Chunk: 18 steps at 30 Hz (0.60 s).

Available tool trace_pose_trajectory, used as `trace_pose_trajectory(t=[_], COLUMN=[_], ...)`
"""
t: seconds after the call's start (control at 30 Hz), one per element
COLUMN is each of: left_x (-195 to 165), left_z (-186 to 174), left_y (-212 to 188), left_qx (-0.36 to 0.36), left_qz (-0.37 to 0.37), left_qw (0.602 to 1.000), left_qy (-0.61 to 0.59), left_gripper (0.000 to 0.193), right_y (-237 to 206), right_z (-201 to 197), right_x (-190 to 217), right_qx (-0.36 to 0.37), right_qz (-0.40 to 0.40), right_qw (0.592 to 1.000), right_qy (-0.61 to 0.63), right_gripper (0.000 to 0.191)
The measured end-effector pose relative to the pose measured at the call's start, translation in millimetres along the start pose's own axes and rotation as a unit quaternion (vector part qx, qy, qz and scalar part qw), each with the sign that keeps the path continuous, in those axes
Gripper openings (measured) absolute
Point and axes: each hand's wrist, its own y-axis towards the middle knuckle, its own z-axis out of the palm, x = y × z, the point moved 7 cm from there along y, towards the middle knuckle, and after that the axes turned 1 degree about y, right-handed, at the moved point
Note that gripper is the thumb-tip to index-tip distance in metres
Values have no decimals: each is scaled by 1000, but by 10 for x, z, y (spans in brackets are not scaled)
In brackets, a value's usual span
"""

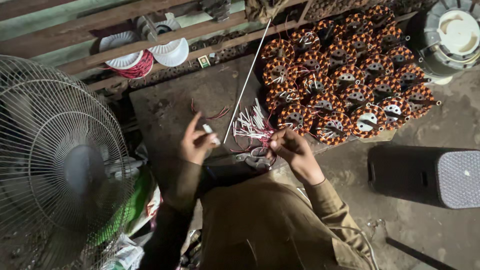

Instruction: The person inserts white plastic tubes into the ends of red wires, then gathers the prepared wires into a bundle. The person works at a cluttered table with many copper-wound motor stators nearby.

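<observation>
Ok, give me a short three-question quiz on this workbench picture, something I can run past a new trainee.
1. True or false: the left hand pinches a small white sleeve.
2. What does the right hand touch? A) the fan guard B) a bundle of red wires with white tips C) the dark stool
3. What lies stacked at the back right of the worktop?

Key
1. True.
2. B; the fan guard stands far left and the dark stool sits on the floor to the right.
3. Copper-wound motor stators, laid in overlapping rows.
</observation>
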Motion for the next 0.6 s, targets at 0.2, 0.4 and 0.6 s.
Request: trace_pose_trajectory(t=[0.2, 0.4, 0.6], left_x=[-882, -1170, -1149], left_z=[798, 1027, 1104], left_y=[-215, -257, -261], left_qx=[-11, -25, -59], left_qz=[-54, -76, -68], left_qw=[949, 942, 933], left_qy=[-310, -326, -350], left_gripper=[46, 46, 41], right_y=[35, -50, -184], right_z=[226, 354, 391], right_x=[148, 298, 526], right_qx=[-49, -136, -200], right_qz=[-45, -115, -147], right_qw=[998, 981, 946], right_qy=[-13, -75, -208], right_gripper=[14, 12, 11])
